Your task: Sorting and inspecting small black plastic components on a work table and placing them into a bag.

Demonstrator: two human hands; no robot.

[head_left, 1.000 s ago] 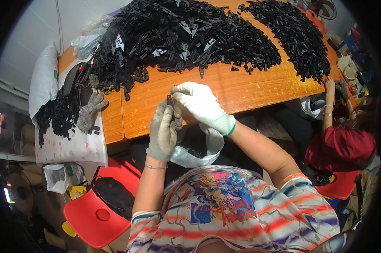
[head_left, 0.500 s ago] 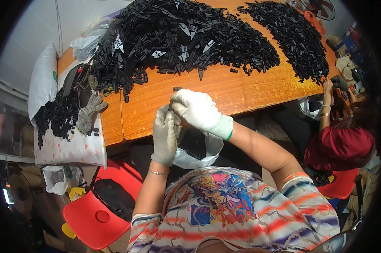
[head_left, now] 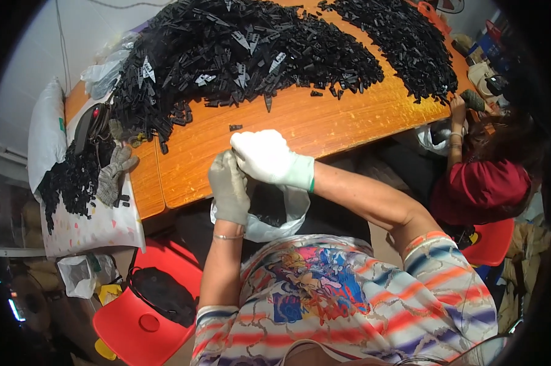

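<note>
My left hand [head_left: 229, 189], in a greyish glove, has its fingers curled in a pinch just beyond the table's front edge. Against its fingertips presses my right hand [head_left: 266, 157], in a white glove with a green-edged cuff, its fingers closed too. Whatever they hold is hidden between the gloves. One small black plastic piece [head_left: 235, 127] lies on the wooden table [head_left: 208, 152] just past my fingers. Below my hands, a white plastic bag [head_left: 290, 221] hangs open over my lap, with dark contents.
A big heap of black plastic parts [head_left: 196, 55] covers the far side, with a second heap [head_left: 403, 43] to its right. At left are more black pieces [head_left: 80, 180] and a grey knitted glove [head_left: 113, 174]. A co-worker in a dark red top [head_left: 486, 186] sits at right, near a red chair [head_left: 492, 241].
The whole view has shifted, so the table and heaps appear farther left. My hands have come closer together, and the dark piece that showed between my fingers is now hidden.
</note>
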